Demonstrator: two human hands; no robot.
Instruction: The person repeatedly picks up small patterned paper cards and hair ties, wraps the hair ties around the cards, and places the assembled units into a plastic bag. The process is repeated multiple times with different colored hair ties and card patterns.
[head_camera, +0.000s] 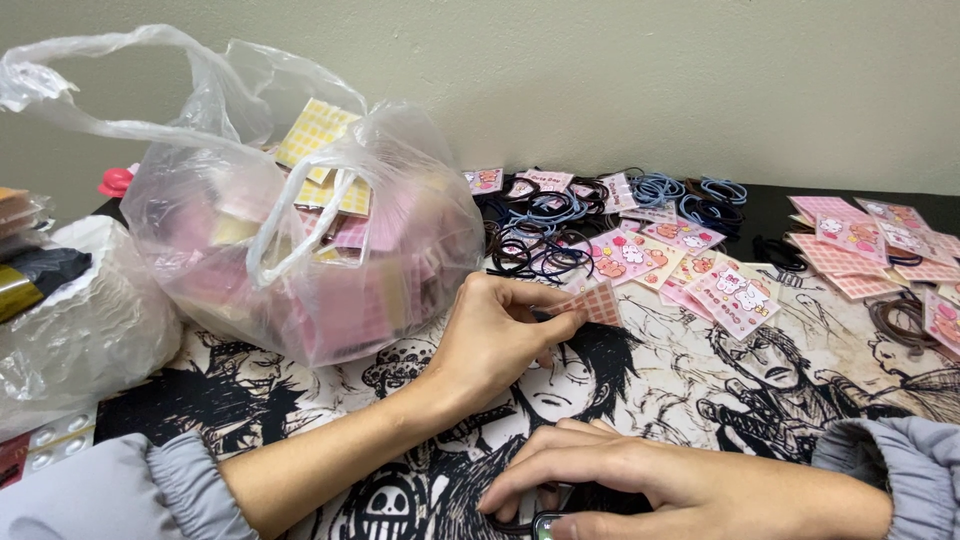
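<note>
A black-and-white cartoon-printed desk mat (700, 370) covers the desk under a plain pale wall (620, 70). At the desk's left edge stands a large clear plastic bag (300, 230) stuffed with pink and yellow checked cards, its handles flopping upward; beside it, further left, lies a second, whitish bag (80, 330). Along the back edge a heap of black and blue hair ties (560, 225) tangles with pink cartoon cards (690, 265), and more pink cards (870, 245) spread toward the right back corner.

The left hand (490, 340) reaches in from the lower left, forearm bare below a pushed-up grey sleeve (120, 495), wrist bent, fingers together and pinched on a small pink checked card (600, 300) held just above the mat near the middle of the desk, just right of the big bag. The right hand (640, 480) lies palm-down at the front edge, fingers curled over a dark hair tie (520, 522) and touching it; whether they actually grip it cannot be told.
</note>
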